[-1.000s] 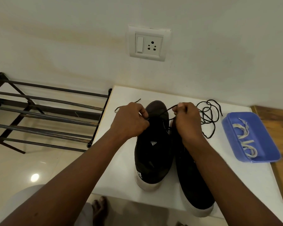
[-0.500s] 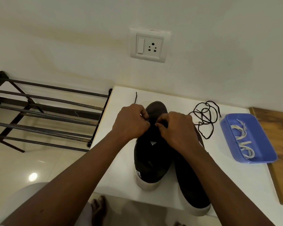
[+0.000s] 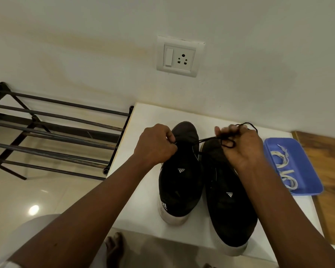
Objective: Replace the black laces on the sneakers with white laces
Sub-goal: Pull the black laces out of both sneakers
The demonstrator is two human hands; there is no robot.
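We're pinching the black lace [image 3: 207, 140] at the throat of the left sneaker [image 3: 180, 182] with the left hand [image 3: 155, 145], and gripping its bunched slack in the right hand [image 3: 242, 149] over the right sneaker [image 3: 226, 209]. Both are sitting side by side on the table [image 3: 139, 190]; white laces [image 3: 284, 171] are lying in the tray [image 3: 307, 182].

Both my bare forearms reach forward and lean toward each other. My left hand [image 3: 155, 146] is knuckles up with the fingers curled in, and its thumb and forefinger pinch a strand of the black lace [image 3: 208, 140]. My right hand [image 3: 240, 149] is apart from it, to the right. Its fingers are curled round a gathered loop of the same lace, and its fingertips look blurred.
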